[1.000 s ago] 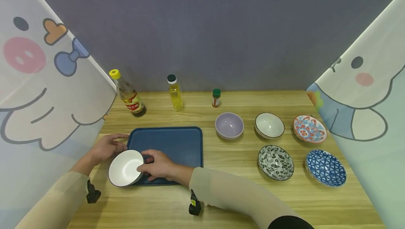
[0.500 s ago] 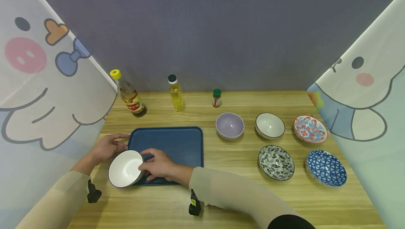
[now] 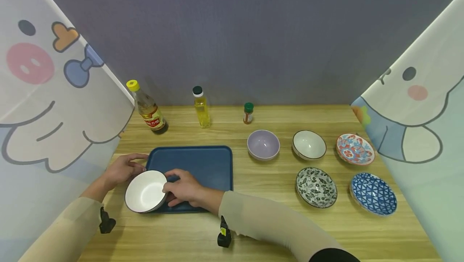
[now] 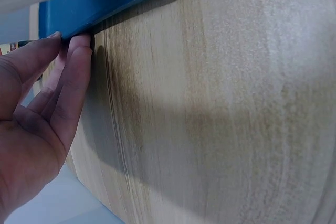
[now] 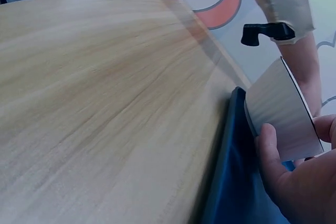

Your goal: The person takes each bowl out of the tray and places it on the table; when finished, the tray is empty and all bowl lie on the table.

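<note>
My right hand [image 3: 186, 189] grips a white bowl [image 3: 145, 192] with a dark rim, thumb at its inner side and the other fingers outside. The bowl overlaps the left front corner of a dark blue tray [image 3: 203, 169]. In the right wrist view, the bowl's pale outer wall [image 5: 278, 111] leans close over the tray's edge [image 5: 223, 166]. At the tray's left side, my left hand [image 3: 125, 168] pinches its rim. The left wrist view shows that hand [image 4: 42, 98] with thumb and fingertips at the blue rim.
Behind the tray stand a yellow-capped sauce bottle [image 3: 150, 113], an oil bottle [image 3: 201, 111] and a green-capped spice jar [image 3: 248, 114]. To the right are a lilac bowl [image 3: 263, 145], a white bowl [image 3: 309, 145] and patterned dishes in black [image 3: 316, 187], red [image 3: 355, 149] and blue [image 3: 373, 193].
Since half a second ago, my right hand and the bowl have shifted slightly to the right over the tray. My left hand stays at the tray's left rim.
</note>
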Demonstrator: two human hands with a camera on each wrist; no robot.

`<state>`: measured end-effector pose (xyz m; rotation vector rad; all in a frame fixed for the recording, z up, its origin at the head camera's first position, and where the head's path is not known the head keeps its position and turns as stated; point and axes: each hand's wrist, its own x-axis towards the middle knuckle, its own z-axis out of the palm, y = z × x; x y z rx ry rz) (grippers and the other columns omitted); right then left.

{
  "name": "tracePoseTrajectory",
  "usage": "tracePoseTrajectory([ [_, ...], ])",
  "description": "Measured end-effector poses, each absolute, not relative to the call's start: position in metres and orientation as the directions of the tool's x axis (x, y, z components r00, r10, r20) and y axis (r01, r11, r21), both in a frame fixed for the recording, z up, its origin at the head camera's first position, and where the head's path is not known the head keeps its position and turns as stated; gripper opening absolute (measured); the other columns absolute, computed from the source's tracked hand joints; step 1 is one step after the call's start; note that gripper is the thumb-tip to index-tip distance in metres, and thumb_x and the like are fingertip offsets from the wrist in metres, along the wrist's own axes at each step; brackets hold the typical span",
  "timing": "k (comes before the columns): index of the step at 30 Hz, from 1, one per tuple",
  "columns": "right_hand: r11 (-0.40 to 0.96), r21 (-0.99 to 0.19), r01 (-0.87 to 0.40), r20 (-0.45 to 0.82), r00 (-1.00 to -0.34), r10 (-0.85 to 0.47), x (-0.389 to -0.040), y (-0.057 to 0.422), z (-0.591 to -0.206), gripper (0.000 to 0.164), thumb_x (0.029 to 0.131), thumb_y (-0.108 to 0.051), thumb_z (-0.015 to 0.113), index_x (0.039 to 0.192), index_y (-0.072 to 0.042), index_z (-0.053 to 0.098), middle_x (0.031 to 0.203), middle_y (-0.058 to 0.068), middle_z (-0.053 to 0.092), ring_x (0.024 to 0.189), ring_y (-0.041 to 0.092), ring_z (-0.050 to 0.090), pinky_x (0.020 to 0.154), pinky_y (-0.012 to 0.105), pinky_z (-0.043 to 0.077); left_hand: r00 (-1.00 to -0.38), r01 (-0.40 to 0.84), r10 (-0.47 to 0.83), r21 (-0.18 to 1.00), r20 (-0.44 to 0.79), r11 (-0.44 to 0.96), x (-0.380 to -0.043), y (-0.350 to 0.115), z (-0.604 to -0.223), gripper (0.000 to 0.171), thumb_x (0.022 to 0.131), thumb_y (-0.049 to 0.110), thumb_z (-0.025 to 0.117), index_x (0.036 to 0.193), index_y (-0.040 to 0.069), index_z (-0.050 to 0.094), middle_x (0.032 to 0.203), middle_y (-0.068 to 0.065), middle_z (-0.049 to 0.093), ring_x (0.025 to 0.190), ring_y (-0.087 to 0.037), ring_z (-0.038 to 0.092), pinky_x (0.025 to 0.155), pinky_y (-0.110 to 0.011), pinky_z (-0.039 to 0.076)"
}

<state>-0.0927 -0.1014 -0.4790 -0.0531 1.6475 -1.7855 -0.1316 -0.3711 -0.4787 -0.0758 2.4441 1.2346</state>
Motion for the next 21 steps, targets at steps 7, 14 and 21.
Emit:
tracePoseTrajectory([
  [7, 0.019, -0.894, 0.447, -0.389, -0.756, -0.527, -0.1, -0.092, -0.468, 0.042, 0.084, -0.005, 0.07, 0.121, -0.023, 0.066, 0.078, 0.009, 0.071, 0.07, 0.032, 0.072, 0.061, 0.043, 0.062, -0.919, -0.223, 0.124, 0.753, -0.375, 0.619, -0.134, -0.374, -0.481, 0.052, 0.095, -0.008, 0.055, 0.146, -0.009, 0.047, 0.109, -0.027, 0.073, 0.091, -0.026, 0.073, 0.068, -0.036, 0.059],
  [14, 0.007, -0.897, 0.441, -0.372, -0.747, -0.551, -0.108, -0.078, -0.45, 0.046, 0.085, -0.006, 0.07, 0.127, -0.024, 0.065, 0.085, 0.01, 0.072, 0.075, 0.035, 0.073, 0.06, 0.04, 0.062, -0.922, -0.225, 0.124, 0.768, -0.367, 0.599, -0.135, -0.377, -0.481, 0.054, 0.09, -0.01, 0.056, 0.144, -0.009, 0.049, 0.114, -0.031, 0.07, 0.088, -0.025, 0.073, 0.065, -0.038, 0.059],
  [21, 0.019, -0.9, 0.436, -0.361, -0.721, -0.591, -0.114, -0.049, -0.433, 0.053, 0.086, -0.006, 0.069, 0.136, -0.021, 0.061, 0.095, 0.01, 0.073, 0.09, 0.044, 0.073, 0.063, 0.04, 0.063, -0.909, -0.276, 0.104, 0.771, -0.403, 0.574, -0.135, -0.373, -0.482, 0.057, 0.091, -0.012, 0.055, 0.147, -0.009, 0.045, 0.112, -0.028, 0.072, 0.086, -0.025, 0.073, 0.067, -0.039, 0.061],
])
